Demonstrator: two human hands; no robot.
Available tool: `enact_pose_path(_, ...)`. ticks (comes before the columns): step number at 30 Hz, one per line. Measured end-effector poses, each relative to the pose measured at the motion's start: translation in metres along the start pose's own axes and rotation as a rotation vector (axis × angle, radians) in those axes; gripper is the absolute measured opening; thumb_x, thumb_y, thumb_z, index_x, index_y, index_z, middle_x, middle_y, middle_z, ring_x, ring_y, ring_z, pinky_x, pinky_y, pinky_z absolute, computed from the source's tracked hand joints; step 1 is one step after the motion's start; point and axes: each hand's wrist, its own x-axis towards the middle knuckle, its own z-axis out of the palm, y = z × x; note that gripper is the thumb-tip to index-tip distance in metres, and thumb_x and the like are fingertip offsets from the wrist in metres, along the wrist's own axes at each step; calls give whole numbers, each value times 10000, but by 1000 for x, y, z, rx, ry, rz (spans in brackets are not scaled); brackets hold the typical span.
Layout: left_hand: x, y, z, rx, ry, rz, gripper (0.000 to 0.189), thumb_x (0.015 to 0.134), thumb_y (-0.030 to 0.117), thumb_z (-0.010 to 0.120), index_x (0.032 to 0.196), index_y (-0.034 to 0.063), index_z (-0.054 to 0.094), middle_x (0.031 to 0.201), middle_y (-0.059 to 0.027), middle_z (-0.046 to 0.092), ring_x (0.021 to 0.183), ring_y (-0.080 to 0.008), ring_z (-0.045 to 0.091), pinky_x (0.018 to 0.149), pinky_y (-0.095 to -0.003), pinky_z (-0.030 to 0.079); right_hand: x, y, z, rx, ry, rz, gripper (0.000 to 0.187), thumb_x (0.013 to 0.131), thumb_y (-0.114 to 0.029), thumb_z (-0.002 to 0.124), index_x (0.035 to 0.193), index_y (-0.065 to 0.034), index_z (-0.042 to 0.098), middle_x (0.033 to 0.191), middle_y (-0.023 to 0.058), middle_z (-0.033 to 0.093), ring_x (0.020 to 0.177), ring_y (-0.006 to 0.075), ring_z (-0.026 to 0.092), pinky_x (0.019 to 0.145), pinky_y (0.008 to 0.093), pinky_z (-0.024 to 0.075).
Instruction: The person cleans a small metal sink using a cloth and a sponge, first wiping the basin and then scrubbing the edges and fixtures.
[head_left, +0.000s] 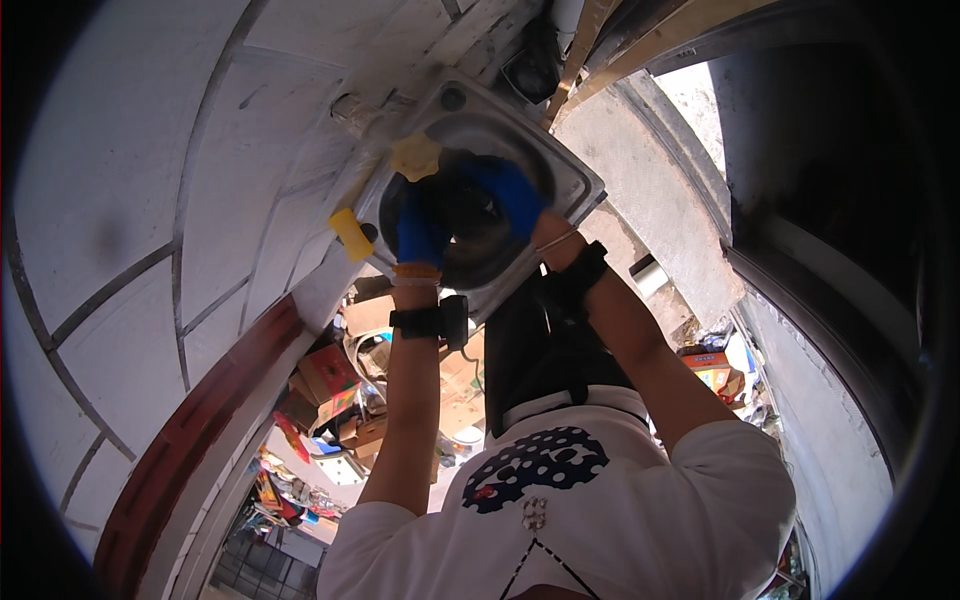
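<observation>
A square stainless steel sink (487, 306) lies before me, with a round basin. Over the basin, my left hand (420, 232) and my right hand (514, 196) both wear blue gloves. Between them is a dark item (463, 202), perhaps cloth, and the hands grip it from either side. Shadow and blur hide its shape and most of my fingers. A pale yellow scalloped knob (417, 157) sits above the basin, beyond my left hand. On the sink's left corner rests a yellow sponge (351, 234), beside a dark round hole.
A white block wall (262, 142) stands close on the left, with a red beam (202, 435) along it. Cardboard boxes (330, 379) and clutter lie on the floor below. To the right are a pale ledge (645, 165) and a large dark panel (825, 187).
</observation>
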Motion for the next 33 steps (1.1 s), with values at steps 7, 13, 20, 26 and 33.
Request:
enact_pose_path(7, -18, -26, 18, -724, 97, -128, 246, 753, 86, 422, 984, 6, 450, 935, -134, 498, 867, -240, 474, 758, -286, 373, 12, -18, -5, 71, -104, 317, 252, 733, -119, 429, 954, -6, 477, 932, 148, 505, 862, 251, 483, 736, 287, 384)
enact_pose_path(13, -33, -60, 40, -1030, 182, -258, 298, 775, 68, 401, 1064, -1, 415, 1023, -133, 472, 953, -234, 444, 825, -279, 339, 21, -15, 2, -44, 250, 527, 229, 772, -150, 422, 892, 32, 491, 811, 115, 537, 743, 181, 502, 657, 274, 394)
enact_pose_path(20, -42, 12, 47, -776, 376, -107, 287, 826, 108, 332, 1079, -15, 392, 1026, -96, 457, 934, -155, 435, 800, -259, 349, 16, -7, 5, -163, 120, 660, 181, 745, -151, 462, 813, -6, 545, 744, 110, 565, 633, 166, 525, 571, 276, 403)
enact_pose_path(26, -13, -13, 113, -859, 183, -204, 330, 848, 216, 277, 1087, 9, 371, 1014, -104, 458, 905, -187, 445, 789, -269, 358, 12, -57, 34, -105, -244, 357, 247, 734, -127, 486, 964, -40, 511, 879, 113, 550, 809, 198, 528, 699, 263, 404)
enact_pose_path(33, 7, 36, -9, -875, 37, -156, 312, 797, 247, 357, 1010, 34, 436, 975, -109, 475, 869, -215, 459, 801, -301, 355, 23, -104, -9, -85, -450, 627, 344, 726, -138, 513, 1054, -52, 454, 958, 128, 525, 867, 209, 516, 737, 265, 394)
